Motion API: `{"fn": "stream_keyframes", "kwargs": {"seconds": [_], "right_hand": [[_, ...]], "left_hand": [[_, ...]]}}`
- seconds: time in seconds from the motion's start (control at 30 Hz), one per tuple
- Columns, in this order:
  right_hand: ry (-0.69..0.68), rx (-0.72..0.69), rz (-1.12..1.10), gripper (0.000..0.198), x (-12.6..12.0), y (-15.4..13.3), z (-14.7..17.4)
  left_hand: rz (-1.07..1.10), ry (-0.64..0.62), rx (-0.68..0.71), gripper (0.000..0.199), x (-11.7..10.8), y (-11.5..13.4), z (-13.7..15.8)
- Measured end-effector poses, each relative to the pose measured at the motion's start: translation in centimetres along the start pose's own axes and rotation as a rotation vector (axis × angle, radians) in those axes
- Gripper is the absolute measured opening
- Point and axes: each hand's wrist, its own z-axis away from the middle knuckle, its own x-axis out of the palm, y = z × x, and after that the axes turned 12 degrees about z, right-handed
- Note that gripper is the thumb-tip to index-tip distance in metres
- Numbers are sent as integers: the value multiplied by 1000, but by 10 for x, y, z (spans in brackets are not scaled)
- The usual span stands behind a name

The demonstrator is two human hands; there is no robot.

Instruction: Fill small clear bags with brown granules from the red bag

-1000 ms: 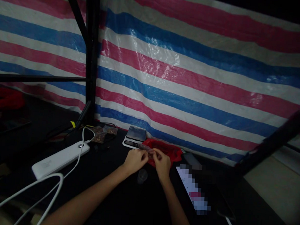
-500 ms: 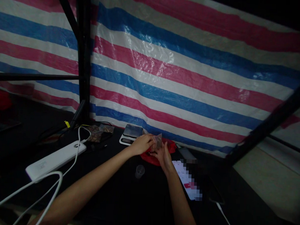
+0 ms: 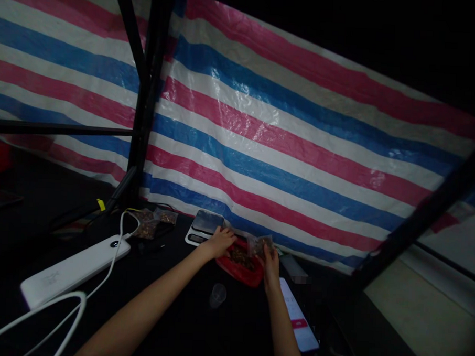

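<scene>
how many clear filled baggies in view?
3 visible: held baggie in the right hand, over the red container; front baggie and rear baggie, left of the scale. More may be hidden; it's dark.

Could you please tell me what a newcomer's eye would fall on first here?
Probably the red, white and blue striped sheet across the background. Below it, the right hand holds a small bag by the right edge of the red container. A long white device lies lower left.

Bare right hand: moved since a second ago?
Yes: the right hand, holding a small clear plastic bag, has moved rightward, away from the white, dark-topped scale.
</scene>
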Motion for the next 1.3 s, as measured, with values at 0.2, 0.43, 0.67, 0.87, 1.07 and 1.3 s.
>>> {"fn": "stream_keyframes", "kwargs": {"seconds": [0.2, 0.43, 0.67, 0.87, 1.07, 1.3], "right_hand": [[-80, -93, 179, 49, 7, 3, 2], [-177, -316, 420, 41, 8, -9, 15], [-140, -396, 465, 32, 6, -16, 16], [-142, -387, 420, 25, 6, -26, 19], [-129, -437, 419, 24, 9, -29, 25], [-110, -509, 470, 25, 13, -32, 27]], "left_hand": [[-242, 92, 22, 17, 8, -6, -1], [-263, 183, 20, 28, 12, -5, 0], [-315, 190, 55, 21, 4, -2, 3], [-300, 243, 49, 23, 8, -1, 2], [-162, 242, 29, 18, -4, -1, 2], [31, 320, -87, 23, -40, -8, 5]]}}
